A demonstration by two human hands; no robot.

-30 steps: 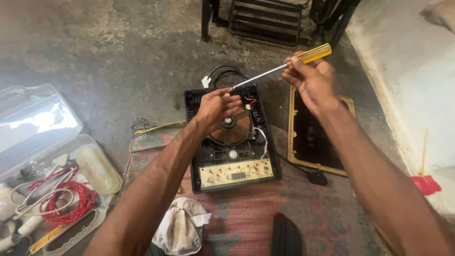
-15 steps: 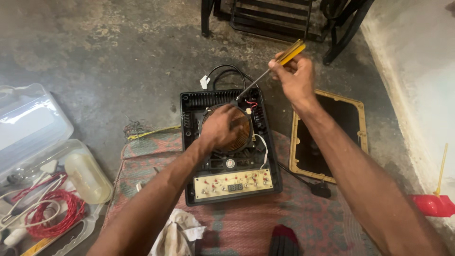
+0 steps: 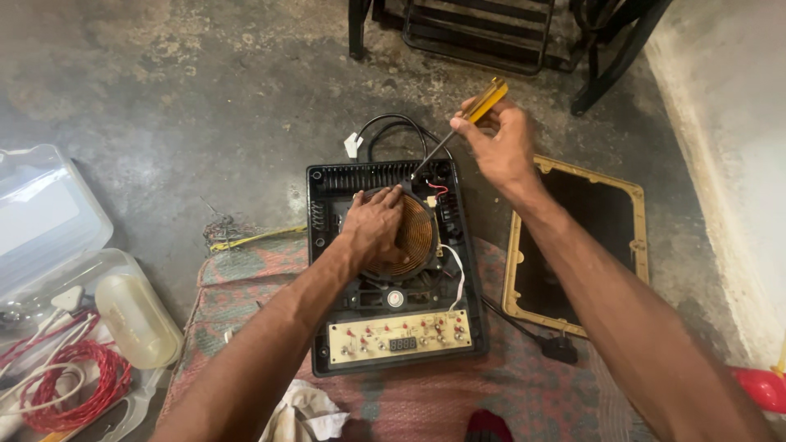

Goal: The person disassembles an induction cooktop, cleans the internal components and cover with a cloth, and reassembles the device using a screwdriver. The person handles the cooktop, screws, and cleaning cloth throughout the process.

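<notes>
I see the left hand [image 3: 372, 225] lying flat on the copper coil [image 3: 412, 237] of an opened induction cooker [image 3: 393, 266], fingers spread and loose, pressing on the coil rather than gripping anything. The right hand [image 3: 495, 147] is clenched around a screwdriver [image 3: 458, 127] with a yellow handle; the shaft slants down and to the left, and its tip sits at the back of the cooker, just beside the red wires [image 3: 436, 190] near the coil's far edge. I cannot tell whether the tip is seated in a screw.

The cooker stands partly on the concrete floor [image 3: 164, 98] and partly on a patterned mat [image 3: 524, 393]. Its control board [image 3: 399, 337], pale with small red buttons and 1 dark display, faces me at the near edge. A black power cord [image 3: 393, 127] loops behind the cooker. To the right, touching the mat's edge, lies the cooker's removed top frame [image 3: 634, 221], tan-rimmed with a dark middle.

At the far left, well apart from both hands, an open clear plastic case [image 3: 49, 213] holds a coil of red wire [image 3: 78, 385] and a pale bottle [image 3: 135, 319]. A crumpled white cloth [image 3: 307, 413] lies on the mat near the left forearm.
</notes>
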